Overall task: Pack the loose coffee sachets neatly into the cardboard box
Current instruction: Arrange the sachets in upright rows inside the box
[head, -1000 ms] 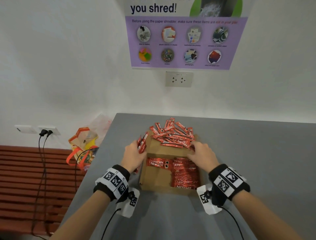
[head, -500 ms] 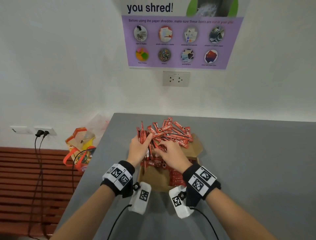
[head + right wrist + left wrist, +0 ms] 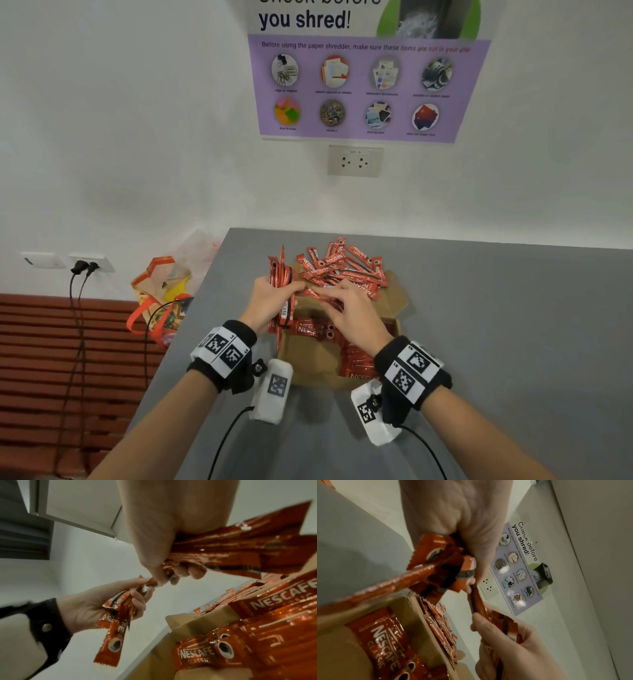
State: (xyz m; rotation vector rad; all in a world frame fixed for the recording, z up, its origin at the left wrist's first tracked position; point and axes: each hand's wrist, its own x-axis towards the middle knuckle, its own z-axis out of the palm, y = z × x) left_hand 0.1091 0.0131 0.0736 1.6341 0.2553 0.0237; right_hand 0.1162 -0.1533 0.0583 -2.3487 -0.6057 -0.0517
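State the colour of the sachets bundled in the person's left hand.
Red, with white lettering and a dark band. The sachets in the left hand show best in the right wrist view.

The poster (image 3: 366,78) is cut off by the head view's top edge. At centre frame, the right hand (image 3: 352,315) hides part of the cardboard box (image 3: 310,363). Both wrist views are motion-blurred, so sachet counts cannot be told.

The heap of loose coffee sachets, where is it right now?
In the head view the heap of loose sachets lies on the far flap of the cardboard box, on the grey table, just beyond both hands.
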